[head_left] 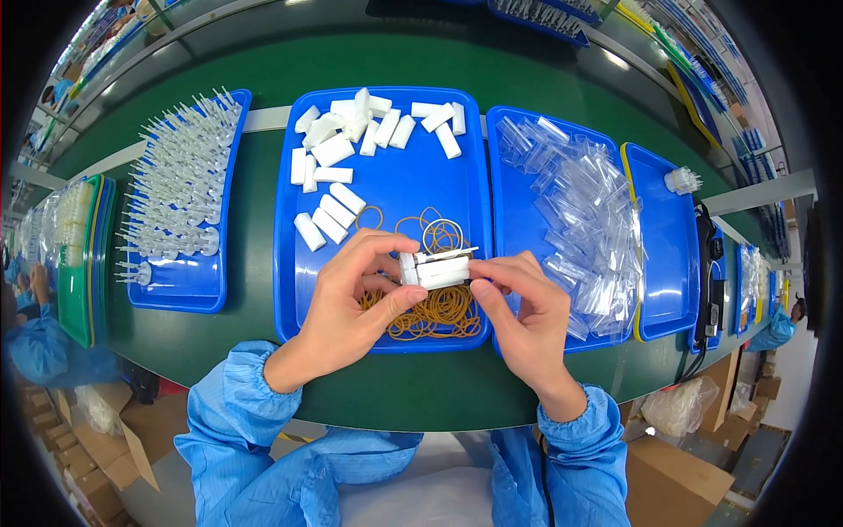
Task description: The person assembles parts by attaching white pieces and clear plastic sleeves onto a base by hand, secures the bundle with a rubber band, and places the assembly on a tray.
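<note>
Over the front of the middle blue tray (413, 189), my left hand (347, 285) grips a white spiked plastic part (408, 269) by its round base, tilted on its side. White blocks (445, 273) lie along its thin spikes, pointing right. The fingertips of my right hand (531, 303) pinch the far end of these blocks. Under both hands is a heap of tan rubber bands (435, 314); a white ring (442, 235) rests just behind them. Loose white blocks (334, 149) are scattered at the back and left of the same tray.
Upright white spiked parts (180, 176) crowd a blue tray at left. To the right, a blue tray holds clear plastic sleeves (588, 220); beyond it, another tray (665, 290) carries a spiked cluster (682, 181). Green trays (77, 294) stand far left. Cardboard boxes (672, 479) are below the table.
</note>
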A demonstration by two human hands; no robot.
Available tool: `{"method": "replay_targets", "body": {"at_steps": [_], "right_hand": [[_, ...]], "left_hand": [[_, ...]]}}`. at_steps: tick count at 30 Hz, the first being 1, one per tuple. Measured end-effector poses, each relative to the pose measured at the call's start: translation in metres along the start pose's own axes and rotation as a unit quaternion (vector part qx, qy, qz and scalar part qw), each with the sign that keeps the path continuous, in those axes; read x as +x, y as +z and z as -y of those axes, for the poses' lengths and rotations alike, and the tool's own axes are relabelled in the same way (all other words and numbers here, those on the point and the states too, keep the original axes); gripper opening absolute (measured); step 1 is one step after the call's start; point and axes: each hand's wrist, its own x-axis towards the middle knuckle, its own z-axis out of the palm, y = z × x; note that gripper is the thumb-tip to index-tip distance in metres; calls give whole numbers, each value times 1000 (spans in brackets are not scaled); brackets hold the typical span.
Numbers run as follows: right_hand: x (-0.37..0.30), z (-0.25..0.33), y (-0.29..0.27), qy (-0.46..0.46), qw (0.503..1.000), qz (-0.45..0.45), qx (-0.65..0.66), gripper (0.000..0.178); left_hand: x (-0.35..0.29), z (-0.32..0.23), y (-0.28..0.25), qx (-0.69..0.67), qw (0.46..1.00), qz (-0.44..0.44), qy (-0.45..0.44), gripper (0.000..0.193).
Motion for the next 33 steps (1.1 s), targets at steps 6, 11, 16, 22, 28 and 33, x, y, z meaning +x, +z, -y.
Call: {"method": "replay_targets", "body": {"at_steps": [6, 11, 16, 22, 28, 33], "right_hand": [[-8, 13, 11, -48, 999, 13, 3, 19], [21, 7, -6, -50, 990, -55, -120, 13], [72, -3, 16, -135, 938, -2, -319, 17], [132, -33, 42, -122, 861, -11, -494, 23], [134, -37, 31, -95, 904, 7, -416, 19], [82, 11, -7, 72, 993, 96, -16, 20]], "left_hand": [[2, -3, 0, 54, 998, 11, 30, 37], [9, -8, -13, -45, 995, -86, -2, 31], [13, -11, -27, -61, 987, -145, 32, 27], [15, -10, -24, -45, 982, -180, 40, 30], [14, -12, -28, -38, 986, -159, 41, 34], [12, -17, -25, -101, 985, -143, 2, 34]]}}
